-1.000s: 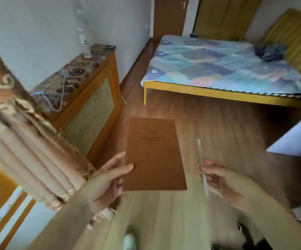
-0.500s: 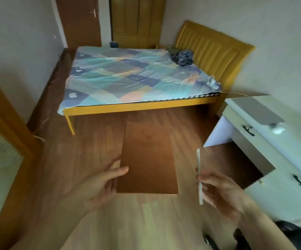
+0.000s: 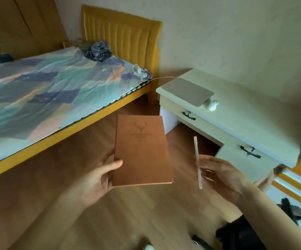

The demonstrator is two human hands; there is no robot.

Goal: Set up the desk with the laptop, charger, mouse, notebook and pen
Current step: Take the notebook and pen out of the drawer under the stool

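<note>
Left hand (image 3: pixel 99 179) at lower centre grips the notebook (image 3: pixel 141 150) by its left edge, thumb on the cover, fingers underneath. The notebook is flat, brown and smooth, a stamped antler mark near its top, its corners hanging free over the floor (image 3: pixel 59 177). Right hand (image 3: pixel 222 175) at lower right pinches the pen (image 3: pixel 197 162), a thin pale stick standing nearly upright, clear of the notebook's right edge. Below both hands, bare wood-plank floor, wide open through the middle of the frame. At right centre, the surface (image 3: pixel 254 112), cream and matte with dark drawer handles; its near edge runs diagonally. The laptop (image 3: pixel 187 91) lies closed there, a grey slab at the far left corner, with the white mouse (image 3: pixel 213 104) just beside it. Most of the top is bare. The charger (image 3: pixel 139 72) sits at the corner of the bed (image 3: pixel 37 91) in the upper left, its cable running to the laptop.
</note>
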